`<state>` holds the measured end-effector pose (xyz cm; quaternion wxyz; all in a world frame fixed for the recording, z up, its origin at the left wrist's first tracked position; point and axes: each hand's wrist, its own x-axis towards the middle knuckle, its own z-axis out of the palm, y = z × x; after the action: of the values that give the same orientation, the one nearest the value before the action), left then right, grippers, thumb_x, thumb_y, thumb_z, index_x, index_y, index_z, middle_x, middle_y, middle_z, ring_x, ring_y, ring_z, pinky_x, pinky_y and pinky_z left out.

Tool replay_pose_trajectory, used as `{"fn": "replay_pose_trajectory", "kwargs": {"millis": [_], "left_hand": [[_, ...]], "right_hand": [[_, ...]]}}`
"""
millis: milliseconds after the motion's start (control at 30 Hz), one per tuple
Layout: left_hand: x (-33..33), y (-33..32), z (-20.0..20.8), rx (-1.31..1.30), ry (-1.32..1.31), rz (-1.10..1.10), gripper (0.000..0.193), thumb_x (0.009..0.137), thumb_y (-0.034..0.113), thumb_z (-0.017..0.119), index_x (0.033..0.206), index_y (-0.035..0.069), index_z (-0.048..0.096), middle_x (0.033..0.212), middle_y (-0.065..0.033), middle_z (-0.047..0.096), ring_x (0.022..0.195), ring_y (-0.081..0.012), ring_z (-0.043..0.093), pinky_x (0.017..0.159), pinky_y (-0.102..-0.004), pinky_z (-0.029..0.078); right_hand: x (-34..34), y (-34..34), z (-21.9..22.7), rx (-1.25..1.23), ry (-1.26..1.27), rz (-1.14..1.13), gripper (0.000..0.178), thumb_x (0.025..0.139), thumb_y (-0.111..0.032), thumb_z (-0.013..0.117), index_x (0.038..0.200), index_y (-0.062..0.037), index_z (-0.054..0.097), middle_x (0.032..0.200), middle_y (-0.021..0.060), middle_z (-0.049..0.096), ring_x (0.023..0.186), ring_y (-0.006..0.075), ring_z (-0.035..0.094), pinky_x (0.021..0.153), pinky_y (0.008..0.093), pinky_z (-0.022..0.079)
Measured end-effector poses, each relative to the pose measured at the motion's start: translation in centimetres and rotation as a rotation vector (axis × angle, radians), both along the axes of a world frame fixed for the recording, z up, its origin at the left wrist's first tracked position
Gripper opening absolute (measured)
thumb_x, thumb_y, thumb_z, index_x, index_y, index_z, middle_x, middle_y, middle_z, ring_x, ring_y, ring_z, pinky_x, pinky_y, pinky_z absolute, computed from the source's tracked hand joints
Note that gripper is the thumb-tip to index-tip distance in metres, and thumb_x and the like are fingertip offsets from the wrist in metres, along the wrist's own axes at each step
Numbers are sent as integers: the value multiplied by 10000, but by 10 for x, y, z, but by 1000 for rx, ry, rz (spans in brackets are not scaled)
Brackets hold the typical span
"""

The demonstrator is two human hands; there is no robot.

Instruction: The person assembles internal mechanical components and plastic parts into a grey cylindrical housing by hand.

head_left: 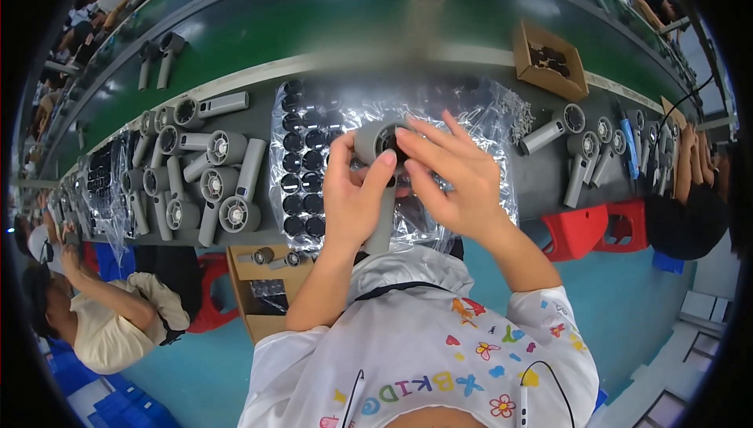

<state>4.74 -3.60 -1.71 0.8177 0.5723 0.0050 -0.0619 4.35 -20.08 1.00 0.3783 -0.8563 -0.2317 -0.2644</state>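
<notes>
Fan [367, 144], handle [382, 224] toward white shirt [423, 342]

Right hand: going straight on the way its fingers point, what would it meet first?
The head of the grey handheld fan in the left hand; the right hand seems right at its dark front, though depth leaves contact unclear.

Held fan [369, 142] abv parts [292, 163], fans [217, 184] L+R
</notes>
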Motion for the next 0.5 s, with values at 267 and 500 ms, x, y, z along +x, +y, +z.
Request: {"fn": "replay_pose_trajectory", "kwargs": {"millis": [267,500], "left_hand": [[-11,7,-25,53,-12,-59,412,970,167,660,1291,7,456,1061,-130,633,732,-186,652,564,-322,561],[-16,7,-21,9,-109,-16,556,909,327,737,1260,6,449,1012,-155,618,634,-193,630,490,-281,527]], "right_hand": [[-20,-5,-3,459,329,90,456,850,-114,773,1286,-40,664,1084,117,743,892,242,736,949,405,532],[-19,-4,-17,526,483,122,499,944,-174,710,1375,14,545,1163,141,540,982,196,637,819,311,613]]}}
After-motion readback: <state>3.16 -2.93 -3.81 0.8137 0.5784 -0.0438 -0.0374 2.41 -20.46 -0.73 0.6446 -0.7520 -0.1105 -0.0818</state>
